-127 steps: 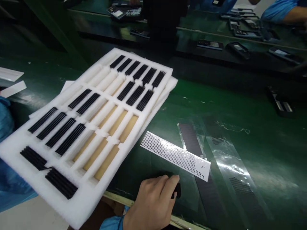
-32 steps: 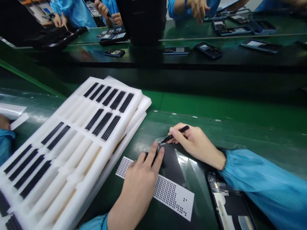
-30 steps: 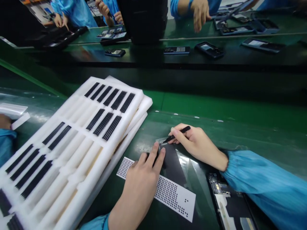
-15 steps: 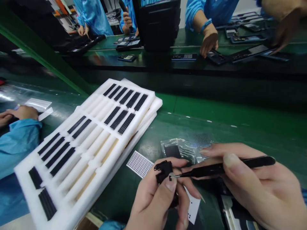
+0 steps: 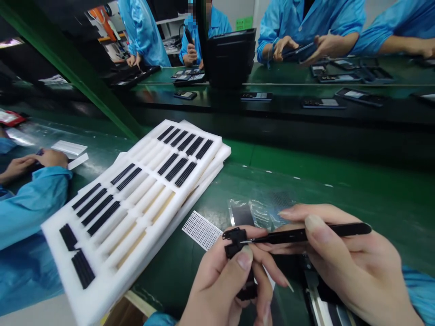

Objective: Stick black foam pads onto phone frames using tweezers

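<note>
Between the thumb and fingers of my left hand (image 5: 220,285) is a small black plastic part (image 5: 235,240), with more of its black body showing lower down by the fingers. My right hand (image 5: 353,258) pinches black tweezers (image 5: 292,236), whose thin metal tip touches or nearly touches the black part. A tiny dark piece at the tip cannot be made out now. Just left of my left hand lies a white sheet dotted with small black pieces (image 5: 201,230). Behind my hands are clear plastic bags (image 5: 260,213) with dark sheets.
To the left, stacked white foam trays (image 5: 112,290) hold rows of thin black strips (image 5: 102,213). A co-worker's hands (image 5: 50,158) are at far left. Phone parts (image 5: 256,96) lie along the line across, with several co-workers in blue behind. A green post (image 5: 81,81) slants at upper left.
The tweezer tip has moved onto the black part, and the tiny dark piece it carried no longer shows clearly. The view has shifted slightly. A co-worker across has lifted a phone part.
</note>
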`<state>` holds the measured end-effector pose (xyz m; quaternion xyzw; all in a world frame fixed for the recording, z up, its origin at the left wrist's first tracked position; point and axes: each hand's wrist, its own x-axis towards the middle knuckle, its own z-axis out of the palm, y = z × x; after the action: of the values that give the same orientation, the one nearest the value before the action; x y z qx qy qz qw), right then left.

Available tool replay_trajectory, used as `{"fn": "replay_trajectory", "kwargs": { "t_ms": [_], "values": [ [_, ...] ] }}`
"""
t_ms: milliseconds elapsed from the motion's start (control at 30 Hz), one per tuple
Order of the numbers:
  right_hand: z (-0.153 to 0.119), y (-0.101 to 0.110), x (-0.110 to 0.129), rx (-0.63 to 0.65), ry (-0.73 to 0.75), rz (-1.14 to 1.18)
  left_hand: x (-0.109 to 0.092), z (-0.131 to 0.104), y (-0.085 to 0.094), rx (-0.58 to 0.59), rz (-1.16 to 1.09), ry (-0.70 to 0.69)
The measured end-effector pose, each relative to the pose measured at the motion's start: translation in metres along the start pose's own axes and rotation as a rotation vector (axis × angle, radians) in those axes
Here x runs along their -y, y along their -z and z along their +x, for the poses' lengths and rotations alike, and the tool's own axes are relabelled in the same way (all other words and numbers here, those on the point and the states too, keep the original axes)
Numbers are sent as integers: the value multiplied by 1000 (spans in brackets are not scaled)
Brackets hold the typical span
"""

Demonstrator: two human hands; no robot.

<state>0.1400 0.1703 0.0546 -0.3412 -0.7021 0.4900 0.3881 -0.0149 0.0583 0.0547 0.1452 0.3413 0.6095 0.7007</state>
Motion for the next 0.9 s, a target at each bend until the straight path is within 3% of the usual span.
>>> {"fn": "replay_trajectory", "kwargs": {
  "t_ms": [300,600,733,800,900],
  "values": [
    [0,5,5,-10,230,-223,1,-4,-4,-17,25,-7],
    [-6,10,6,40,306,-294,4,0,-2,14,33,-26],
    [2,24,9,62,252,-262,6,1,-3,-97,74,-18],
    [17,39,-2,-38,148,-146,3,2,-1,-214,178,-74],
    [39,64,-39,-206,-112,136,-2,10,9,-395,500,-150]
  ]
}}
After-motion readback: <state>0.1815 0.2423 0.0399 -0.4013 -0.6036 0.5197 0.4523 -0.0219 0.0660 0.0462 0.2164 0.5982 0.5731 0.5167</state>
